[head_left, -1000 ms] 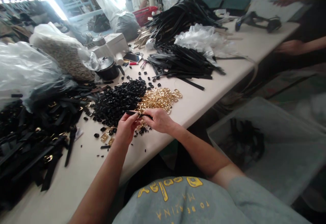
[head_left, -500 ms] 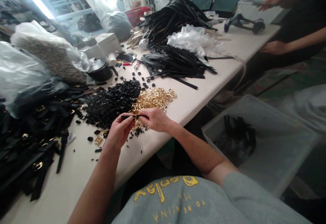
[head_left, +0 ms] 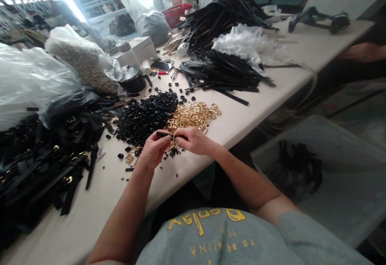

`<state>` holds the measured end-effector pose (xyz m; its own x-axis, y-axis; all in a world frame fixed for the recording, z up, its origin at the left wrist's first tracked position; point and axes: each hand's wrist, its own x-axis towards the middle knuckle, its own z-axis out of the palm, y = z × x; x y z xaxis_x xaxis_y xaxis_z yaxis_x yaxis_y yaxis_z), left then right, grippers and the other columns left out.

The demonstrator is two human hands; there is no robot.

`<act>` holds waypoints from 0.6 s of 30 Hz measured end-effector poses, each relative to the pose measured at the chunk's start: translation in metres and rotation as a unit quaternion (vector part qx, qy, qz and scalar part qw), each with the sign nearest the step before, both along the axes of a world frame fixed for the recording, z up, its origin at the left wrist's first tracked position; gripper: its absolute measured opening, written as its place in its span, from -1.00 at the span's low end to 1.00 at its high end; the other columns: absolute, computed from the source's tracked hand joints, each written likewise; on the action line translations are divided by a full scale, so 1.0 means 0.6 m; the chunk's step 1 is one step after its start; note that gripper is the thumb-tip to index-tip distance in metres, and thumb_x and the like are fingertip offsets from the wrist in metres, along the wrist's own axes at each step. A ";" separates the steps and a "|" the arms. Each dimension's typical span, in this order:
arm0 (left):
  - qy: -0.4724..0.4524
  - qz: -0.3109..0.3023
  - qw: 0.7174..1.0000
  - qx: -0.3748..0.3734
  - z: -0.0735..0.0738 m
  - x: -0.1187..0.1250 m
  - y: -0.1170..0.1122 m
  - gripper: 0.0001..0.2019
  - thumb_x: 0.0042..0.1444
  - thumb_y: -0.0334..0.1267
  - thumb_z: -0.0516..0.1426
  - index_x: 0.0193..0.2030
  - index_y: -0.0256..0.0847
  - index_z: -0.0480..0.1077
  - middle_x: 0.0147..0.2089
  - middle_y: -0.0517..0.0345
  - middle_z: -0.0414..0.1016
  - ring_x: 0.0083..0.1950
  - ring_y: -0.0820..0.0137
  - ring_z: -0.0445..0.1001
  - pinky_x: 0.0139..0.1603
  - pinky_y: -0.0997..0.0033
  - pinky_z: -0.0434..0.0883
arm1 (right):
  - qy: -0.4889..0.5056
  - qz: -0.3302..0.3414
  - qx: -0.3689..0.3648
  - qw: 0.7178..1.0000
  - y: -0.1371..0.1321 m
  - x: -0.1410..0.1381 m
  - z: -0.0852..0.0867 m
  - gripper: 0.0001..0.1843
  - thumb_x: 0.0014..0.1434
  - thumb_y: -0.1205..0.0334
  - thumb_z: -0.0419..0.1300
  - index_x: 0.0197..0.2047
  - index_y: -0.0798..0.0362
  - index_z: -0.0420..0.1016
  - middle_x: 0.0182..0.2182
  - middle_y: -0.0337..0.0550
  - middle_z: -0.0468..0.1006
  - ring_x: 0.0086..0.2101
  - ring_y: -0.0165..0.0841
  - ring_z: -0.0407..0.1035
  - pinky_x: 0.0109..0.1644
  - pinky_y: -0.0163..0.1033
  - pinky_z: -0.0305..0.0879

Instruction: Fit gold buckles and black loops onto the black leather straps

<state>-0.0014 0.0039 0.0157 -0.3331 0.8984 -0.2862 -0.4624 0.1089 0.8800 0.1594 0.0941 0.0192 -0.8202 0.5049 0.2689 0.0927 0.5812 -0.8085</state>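
Pinched between the fingers of my left hand [head_left: 156,149] is one end of a short black strap [head_left: 163,134]. My right hand [head_left: 195,140] grips the strap's other side, and a small gold buckle [head_left: 173,136] shows between the two hands. Just beyond my fingers lie a heap of gold buckles [head_left: 196,114] and, left of it, a heap of black loops [head_left: 147,116]. A few loose gold buckles [head_left: 129,158] rest left of my left hand. How the strap passes through the buckle is too small to tell.
Black straps with gold buckles [head_left: 45,156] cover the left side. Plain black strips [head_left: 223,72] lie at the back, beside crumpled clear plastic [head_left: 241,42]. A black pot [head_left: 132,80] stands back left. A translucent bin [head_left: 337,136] sits below right; another person's hand [head_left: 364,52] is far right.
The whole view has shifted, with the table's contents appearing farther right. Both hands keep hold of the strap and buckle, their grip almost unchanged.
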 end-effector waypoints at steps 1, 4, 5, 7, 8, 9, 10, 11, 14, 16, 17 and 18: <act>0.014 0.011 1.000 0.004 0.000 0.000 0.000 -0.71 -0.31 -0.32 0.45 -0.41 -0.27 0.51 -0.49 0.25 0.46 -0.51 0.63 0.39 -0.46 0.70 0.40 | 0.004 -0.001 -0.004 1.000 -0.001 -0.001 0.000 -0.87 0.21 0.37 0.11 -0.34 0.10 0.47 -0.49 -0.29 0.43 -0.46 -0.48 0.23 -0.33 -0.36 0.05; 0.057 0.042 0.997 0.015 -0.001 0.003 0.002 -0.73 -0.30 -0.32 0.45 -0.42 -0.26 0.52 -0.50 0.24 0.47 -0.52 0.62 0.37 -0.47 0.68 0.37 | 0.014 -0.011 -0.010 1.000 -0.005 -0.006 -0.001 -0.88 0.18 0.37 0.12 -0.39 0.10 0.44 -0.52 -0.31 0.39 -0.47 -0.48 0.20 -0.35 -0.36 0.03; 0.069 0.049 0.996 0.021 -0.001 0.005 0.003 -0.73 -0.30 -0.31 0.45 -0.42 -0.26 0.52 -0.51 0.24 0.46 -0.53 0.62 0.37 -0.48 0.67 0.35 | 0.016 -0.015 -0.011 1.000 -0.006 -0.008 -0.002 -0.87 0.19 0.35 0.12 -0.40 0.10 0.43 -0.52 -0.31 0.38 -0.47 -0.48 0.19 -0.36 -0.36 0.03; 0.094 0.064 0.993 0.037 -0.001 0.008 0.004 -0.73 -0.31 -0.31 0.45 -0.42 -0.26 0.53 -0.51 0.24 0.47 -0.52 0.61 0.37 -0.47 0.66 0.34 | 0.016 -0.025 -0.013 0.999 -0.007 -0.009 -0.002 -0.83 0.22 0.31 0.12 -0.42 0.10 0.42 -0.53 -0.31 0.38 -0.47 -0.48 0.19 -0.36 -0.36 0.02; 0.104 0.072 0.991 0.045 -0.001 0.010 0.005 -0.72 -0.31 -0.31 0.45 -0.42 -0.27 0.53 -0.50 0.24 0.47 -0.50 0.61 0.38 -0.45 0.66 0.35 | 0.015 -0.033 -0.013 0.999 -0.007 -0.010 -0.002 -0.81 0.23 0.30 0.12 -0.42 0.10 0.42 -0.54 -0.31 0.38 -0.48 -0.48 0.19 -0.37 -0.35 0.01; 0.108 0.077 0.990 0.049 0.000 0.011 0.006 -0.72 -0.31 -0.31 0.45 -0.41 -0.27 0.53 -0.50 0.23 0.48 -0.49 0.61 0.39 -0.43 0.66 0.36 | 0.014 -0.040 -0.012 0.999 -0.007 -0.010 -0.003 -0.81 0.23 0.30 0.12 -0.43 0.10 0.42 -0.55 -0.31 0.38 -0.48 -0.49 0.19 -0.37 -0.35 0.00; 0.104 0.078 0.990 0.046 0.000 0.012 0.006 -0.71 -0.32 -0.31 0.45 -0.41 -0.28 0.53 -0.49 0.23 0.48 -0.49 0.61 0.39 -0.41 0.66 0.37 | 0.014 -0.045 -0.010 0.999 -0.007 -0.010 -0.003 -0.80 0.23 0.30 0.12 -0.43 0.10 0.43 -0.55 -0.31 0.38 -0.49 -0.49 0.19 -0.37 -0.35 -0.01; 0.091 0.075 0.992 0.039 0.000 0.011 0.007 -0.70 -0.32 -0.30 0.45 -0.41 -0.28 0.52 -0.49 0.23 0.48 -0.49 0.61 0.40 -0.41 0.66 0.38 | 0.015 -0.048 -0.008 0.999 -0.007 -0.010 -0.003 -0.81 0.22 0.30 0.12 -0.43 0.10 0.43 -0.55 -0.31 0.38 -0.49 -0.49 0.19 -0.37 -0.35 -0.01; 0.031 0.043 0.999 0.000 -0.001 0.006 0.008 -0.68 -0.33 -0.30 0.44 -0.41 -0.28 0.47 -0.48 0.25 0.46 -0.48 0.60 0.42 -0.41 0.65 0.41 | 0.013 -0.050 -0.003 0.999 -0.006 -0.011 -0.006 -0.83 0.20 0.30 0.14 -0.42 0.11 0.46 -0.54 -0.30 0.40 -0.49 -0.49 0.20 -0.37 -0.35 0.00; 0.008 0.018 1.000 -0.014 -0.004 0.001 0.008 -0.67 -0.32 -0.31 0.43 -0.39 -0.27 0.45 -0.46 0.25 0.47 -0.47 0.59 0.44 -0.40 0.64 0.42 | 0.010 -0.050 -0.003 0.999 -0.005 -0.011 -0.008 -0.87 0.18 0.31 0.15 -0.39 0.11 0.48 -0.53 -0.30 0.41 -0.48 -0.49 0.22 -0.36 -0.35 0.01; 0.002 0.008 1.000 -0.018 -0.005 -0.001 0.007 -0.67 -0.31 -0.32 0.43 -0.39 -0.27 0.44 -0.44 0.24 0.48 -0.46 0.58 0.45 -0.39 0.64 0.43 | 0.009 -0.048 -0.004 0.999 -0.005 -0.010 -0.009 -0.88 0.18 0.31 0.16 -0.38 0.11 0.49 -0.52 -0.30 0.42 -0.48 -0.49 0.23 -0.36 -0.35 0.01; 0.000 0.000 1.000 -0.019 -0.007 -0.003 0.007 -0.67 -0.30 -0.32 0.42 -0.38 -0.27 0.43 -0.43 0.23 0.49 -0.45 0.58 0.46 -0.38 0.63 0.44 | 0.007 -0.044 -0.005 0.999 -0.004 -0.010 -0.009 -0.88 0.17 0.31 0.16 -0.37 0.11 0.50 -0.52 -0.30 0.43 -0.48 -0.49 0.23 -0.36 -0.35 0.01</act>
<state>-0.0029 0.0080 0.0115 -0.3333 0.8866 -0.3206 -0.4627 0.1425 0.8750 0.1535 0.0920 0.0135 -0.7683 0.5777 0.2756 0.1312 0.5635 -0.8156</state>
